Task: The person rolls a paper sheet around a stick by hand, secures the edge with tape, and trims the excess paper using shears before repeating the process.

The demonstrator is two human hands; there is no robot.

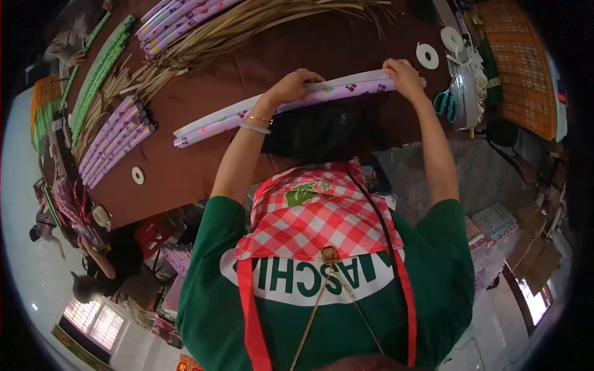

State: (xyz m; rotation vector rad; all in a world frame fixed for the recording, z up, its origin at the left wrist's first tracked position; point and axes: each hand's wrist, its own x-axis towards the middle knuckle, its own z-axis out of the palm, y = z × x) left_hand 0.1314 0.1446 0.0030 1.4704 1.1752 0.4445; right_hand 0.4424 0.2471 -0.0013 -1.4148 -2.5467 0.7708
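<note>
A long, narrow roll of pale purple patterned paper [356, 91], with a white edge strip along its far side, lies slantwise across the brown table in front of me. My left hand [291, 86] is closed on the roll near its middle, fingers curled over the white strip. At the roll's right end, my right hand [403, 80] grips the paper between thumb and fingers. A black cloth or bag [312, 133] sits on the table edge just below the roll. Close to my right hand are a white tape roll [427, 56] and teal-handled scissors [444, 104].
The brown table [210, 86] carries finished purple rolls [117, 141], green rolls [99, 80] and dry flat strips [247, 28]. A small tape roll [137, 175] lies at left. Other people sit around the left side; an orange woven panel [516, 62] stands right.
</note>
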